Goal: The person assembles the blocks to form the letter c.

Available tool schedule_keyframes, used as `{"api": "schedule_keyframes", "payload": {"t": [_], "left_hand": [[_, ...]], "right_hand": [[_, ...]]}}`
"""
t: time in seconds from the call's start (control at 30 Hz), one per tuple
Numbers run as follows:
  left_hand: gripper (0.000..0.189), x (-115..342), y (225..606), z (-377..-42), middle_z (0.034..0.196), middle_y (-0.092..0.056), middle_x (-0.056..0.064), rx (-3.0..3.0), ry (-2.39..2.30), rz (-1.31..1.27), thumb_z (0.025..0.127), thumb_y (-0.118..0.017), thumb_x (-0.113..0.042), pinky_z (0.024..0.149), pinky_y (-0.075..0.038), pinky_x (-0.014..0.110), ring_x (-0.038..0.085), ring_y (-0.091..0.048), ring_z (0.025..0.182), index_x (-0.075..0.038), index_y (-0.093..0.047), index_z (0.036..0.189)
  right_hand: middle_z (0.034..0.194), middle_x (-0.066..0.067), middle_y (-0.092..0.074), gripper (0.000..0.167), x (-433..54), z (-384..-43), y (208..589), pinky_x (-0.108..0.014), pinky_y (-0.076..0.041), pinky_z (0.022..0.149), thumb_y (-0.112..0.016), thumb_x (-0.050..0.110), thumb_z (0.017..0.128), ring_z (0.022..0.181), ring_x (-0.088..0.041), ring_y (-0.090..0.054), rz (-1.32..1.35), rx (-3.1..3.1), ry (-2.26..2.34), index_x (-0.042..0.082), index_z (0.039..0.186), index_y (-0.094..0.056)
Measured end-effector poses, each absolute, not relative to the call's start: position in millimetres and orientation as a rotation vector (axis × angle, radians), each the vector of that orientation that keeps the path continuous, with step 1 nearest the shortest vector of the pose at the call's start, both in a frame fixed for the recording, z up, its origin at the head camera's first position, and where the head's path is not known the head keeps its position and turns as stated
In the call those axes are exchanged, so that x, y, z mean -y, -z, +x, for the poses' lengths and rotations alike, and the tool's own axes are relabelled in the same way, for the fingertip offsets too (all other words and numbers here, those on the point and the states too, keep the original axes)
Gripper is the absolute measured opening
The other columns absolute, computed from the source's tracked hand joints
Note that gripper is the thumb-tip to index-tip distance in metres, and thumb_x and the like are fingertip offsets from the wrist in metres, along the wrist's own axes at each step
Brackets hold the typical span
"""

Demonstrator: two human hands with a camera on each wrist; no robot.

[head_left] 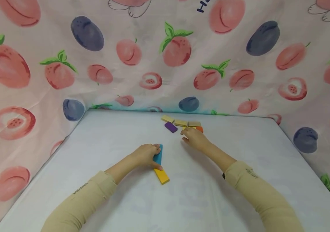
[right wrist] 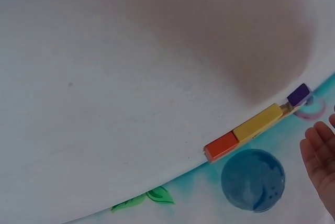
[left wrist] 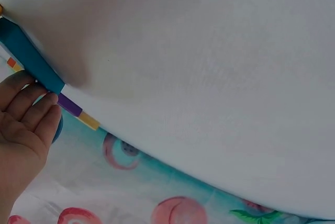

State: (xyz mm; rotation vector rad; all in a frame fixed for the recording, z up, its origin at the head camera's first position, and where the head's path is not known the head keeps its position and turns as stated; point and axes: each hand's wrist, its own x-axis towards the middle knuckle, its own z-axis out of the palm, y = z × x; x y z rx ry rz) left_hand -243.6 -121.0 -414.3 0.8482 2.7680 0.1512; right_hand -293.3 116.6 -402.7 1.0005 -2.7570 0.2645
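My left hand (head_left: pixel 146 156) holds a blue block (head_left: pixel 158 157), thumb by its near end and fingers along its far part. A yellow-orange block (head_left: pixel 162 176) lies end to end with it on the near side. In the left wrist view, the fingers lie along the side of the blue block (left wrist: pixel 31 56); the thumb is hidden. Farther back, my right hand (head_left: pixel 195 138) hovers with loosely bent fingers, holding nothing. Just beyond it are a yellow block (right wrist: pixel 259 123) and an orange block (right wrist: pixel 222 146), touching end to end. A purple block (head_left: pixel 171 127) lies to their left.
Behind the coloured blocks, several plain wooden blocks (head_left: pixel 181 123) form a row near the back of the white-covered table (head_left: pixel 118 129). A fruit-print cloth (head_left: pixel 153 64) hangs as a wall behind the table and along its sides.
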Motion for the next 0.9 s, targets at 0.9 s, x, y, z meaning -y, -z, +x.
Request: {"api": "schedule_keyframes", "payload": {"t": [0.9], "left_hand": [[0.085,126.0,420.6,-239.8,0.146,-0.041,0.018,-2.778,-0.234,0.923,0.077,-0.068,-0.056,0.11,-0.037,0.044,0.031,-0.04,0.136,-0.001,-0.046,0.137]], "right_hand": [[0.115,-0.025,-0.062,0.036,-123.1,-365.6,425.0,-0.043,-0.052,0.089,-0.062,0.01,0.091,0.103,-0.035,-0.061,0.574,2.987,-0.623,-0.009,0.12,-0.057]]}}
